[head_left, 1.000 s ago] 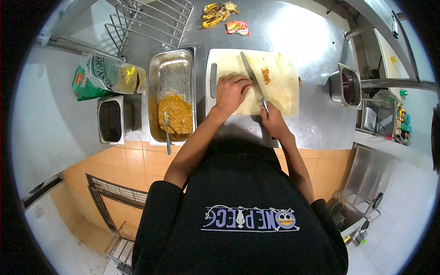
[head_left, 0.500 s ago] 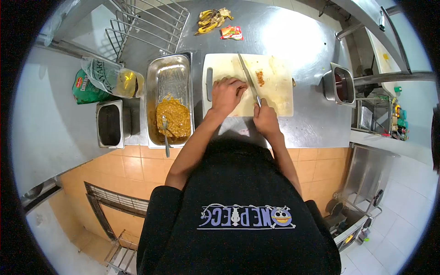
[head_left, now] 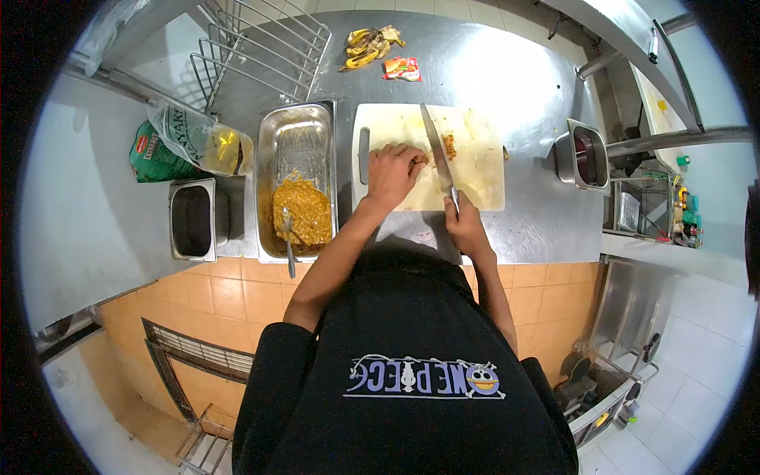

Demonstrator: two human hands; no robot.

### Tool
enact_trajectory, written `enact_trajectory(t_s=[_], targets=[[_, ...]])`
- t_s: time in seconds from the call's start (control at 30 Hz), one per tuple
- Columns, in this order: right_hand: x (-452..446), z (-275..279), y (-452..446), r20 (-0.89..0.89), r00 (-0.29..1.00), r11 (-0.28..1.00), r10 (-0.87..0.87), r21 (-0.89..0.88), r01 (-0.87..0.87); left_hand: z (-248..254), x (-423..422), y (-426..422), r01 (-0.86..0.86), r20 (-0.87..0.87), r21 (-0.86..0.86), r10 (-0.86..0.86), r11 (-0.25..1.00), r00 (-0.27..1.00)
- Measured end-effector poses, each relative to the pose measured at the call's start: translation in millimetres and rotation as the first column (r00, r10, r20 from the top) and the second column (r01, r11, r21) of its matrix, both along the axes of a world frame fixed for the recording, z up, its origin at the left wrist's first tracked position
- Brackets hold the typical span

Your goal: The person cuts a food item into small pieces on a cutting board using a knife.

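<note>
A kitchen knife (head_left: pixel 438 149) lies across the white cutting board (head_left: pixel 483 186), its tip toward the far edge. My right hand (head_left: pixel 467 228) is closed around its handle at the board's near edge. To the left of the blade, my left hand (head_left: pixel 393 174) rests over the board with curled fingers. Something small and brownish shows at those fingertips, too small to name. A little heap of chopped brown pieces (head_left: pixel 450 147) sits just right of the blade.
Left of the board stands a steel pan (head_left: pixel 331 190) of orange-brown mash (head_left: pixel 301 214) with a spoon (head_left: pixel 290 245). Banana peels (head_left: pixel 370 47) and a red packet (head_left: pixel 402 69) lie at the back. Steel containers (head_left: pixel 192 220) flank the table, beside a wire rack (head_left: pixel 269 55).
The knife and my right hand have shifted slightly right, bringing the blade up against the chopped pieces. My left hand stays nearly in place on the board. The whole view has tilted a little.
</note>
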State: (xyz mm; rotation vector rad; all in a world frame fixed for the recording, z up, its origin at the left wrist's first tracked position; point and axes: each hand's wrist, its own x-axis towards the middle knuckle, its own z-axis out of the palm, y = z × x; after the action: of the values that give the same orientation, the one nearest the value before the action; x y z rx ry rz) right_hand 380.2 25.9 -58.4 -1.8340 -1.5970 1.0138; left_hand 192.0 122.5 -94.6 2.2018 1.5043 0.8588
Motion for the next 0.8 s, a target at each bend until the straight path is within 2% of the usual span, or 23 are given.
enact_trajectory(t_s=[0.17, 0.23, 0.27, 0.33, 0.43, 0.7, 0.8], targets=[[-5, 1, -1, -0.006, 1.0, 1.0, 0.007, -0.012, -0.007, 2, -2, -2, 0.002, 0.006, -0.013, -0.002, 1.0, 1.0], [-8, 0, 0, 0.174, 0.984, 0.999, -0.037, 0.024, 0.034, 0, -1, -2, -0.007, 0.001, -0.009, 0.007, 1.0, 1.0], [-7, 0, 0, 0.173, 0.984, 0.999, -0.038, 0.024, 0.034, 0, -1, -2, -0.017, -0.002, -0.005, 0.017, 1.0, 1.0], [-8, 6, 2, 0.024, 0.996, 0.996, -0.088, -0.006, 0.088, -2, -1, -2, -0.016, -0.009, 0.001, 0.016, 1.0, 1.0], [-2, 5, 0, 0.095, 0.995, 1.0, 0.001, -0.015, 0.0, -6, 0, -2, -0.017, 0.0, 0.032, 0.017, 0.999, 1.0], [-4, 6, -13, 0.055, 0.998, 1.0, 0.008, -0.029, -0.006, -1, -5, -3, 0.002, -0.005, 0.016, -0.002, 1.0, 1.0], [0, 10, -21, 0.06, 0.998, 0.999, 0.01, -0.036, -0.008, -3, -14, 2, 0.019, 0.085, -0.018, -0.017, 1.0, 0.996]])
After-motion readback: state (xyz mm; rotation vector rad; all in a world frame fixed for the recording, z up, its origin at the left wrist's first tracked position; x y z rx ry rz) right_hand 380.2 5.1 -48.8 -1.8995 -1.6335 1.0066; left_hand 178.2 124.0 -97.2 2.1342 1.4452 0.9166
